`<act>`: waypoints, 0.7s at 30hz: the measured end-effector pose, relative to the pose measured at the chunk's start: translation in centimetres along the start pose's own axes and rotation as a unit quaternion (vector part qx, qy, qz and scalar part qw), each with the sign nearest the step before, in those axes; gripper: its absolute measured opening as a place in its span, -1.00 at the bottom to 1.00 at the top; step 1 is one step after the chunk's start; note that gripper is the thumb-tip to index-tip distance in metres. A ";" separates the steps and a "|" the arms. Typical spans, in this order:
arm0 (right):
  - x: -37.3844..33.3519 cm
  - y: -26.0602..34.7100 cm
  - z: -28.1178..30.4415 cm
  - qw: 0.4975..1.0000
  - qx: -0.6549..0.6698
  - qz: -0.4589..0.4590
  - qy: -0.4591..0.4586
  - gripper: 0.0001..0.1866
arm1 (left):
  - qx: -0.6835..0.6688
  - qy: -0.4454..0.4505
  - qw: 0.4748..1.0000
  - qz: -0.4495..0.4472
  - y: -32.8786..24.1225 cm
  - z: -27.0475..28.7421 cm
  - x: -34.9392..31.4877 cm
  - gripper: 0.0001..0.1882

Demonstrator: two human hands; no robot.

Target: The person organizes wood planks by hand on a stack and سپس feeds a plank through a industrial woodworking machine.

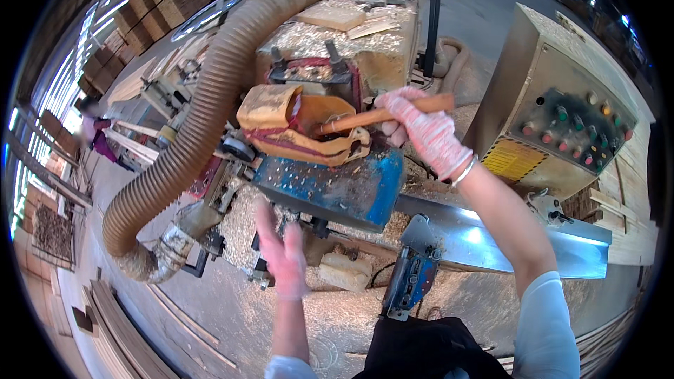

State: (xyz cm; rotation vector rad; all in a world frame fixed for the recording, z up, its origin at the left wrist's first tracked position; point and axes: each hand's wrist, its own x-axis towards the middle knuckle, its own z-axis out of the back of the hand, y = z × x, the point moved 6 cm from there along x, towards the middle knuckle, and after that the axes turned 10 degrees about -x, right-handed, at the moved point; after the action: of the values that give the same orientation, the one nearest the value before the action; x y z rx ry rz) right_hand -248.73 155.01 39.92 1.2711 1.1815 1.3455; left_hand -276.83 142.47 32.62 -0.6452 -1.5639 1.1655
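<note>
Overhead, right hand (425,133) clamped on wooden stick (382,116) inside orange hood (281,123), left hand (284,253) apart, ribbed hose (203,105) beside.

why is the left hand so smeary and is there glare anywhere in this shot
Head view: the left hand is motion-blurred, open and holding nothing, while the right hand gripping the wooden stick is sharp; glare whitens the metal plate and the windows at left blow out; fisheye bends the corrugated hose and blackens the corners.

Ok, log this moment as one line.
right hand: grips wooden stick, tip in machine opening | left hand: open, empty, blurred, by blue housing | hose: left of opening
</note>
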 end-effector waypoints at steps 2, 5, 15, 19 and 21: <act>-0.9 -0.3 0.3 0.999 0.028 -0.010 -0.015 -0.76 | -0.026 0.017 0.999 -0.025 -1.3 -3.7 6.9 -0.09; -2.3 1.6 -1.5 0.998 -0.018 0.057 0.029 -0.80 | 0.172 -0.061 0.983 -0.012 -1.3 -5.3 12.9 0.03; 0.7 3.4 0.8 0.995 -0.073 0.071 -0.012 -0.84 | 0.082 -0.029 0.994 -0.064 1.5 -7.2 14.0 0.01; 2.7 0.6 0.1 0.998 -0.060 0.019 0.021 -0.76 | 0.155 -0.034 0.983 -0.088 1.8 -6.9 14.2 -0.03; 3.2 -0.8 -0.4 0.999 -0.038 -0.015 0.030 -0.74 | 0.103 -0.035 0.993 -0.054 1.5 -6.9 14.3 0.01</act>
State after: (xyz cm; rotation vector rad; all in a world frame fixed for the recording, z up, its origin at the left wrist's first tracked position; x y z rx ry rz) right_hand -249.34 158.25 39.51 1.1617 1.1761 1.4022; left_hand -275.17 157.70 37.13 -0.3838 -1.4938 1.2593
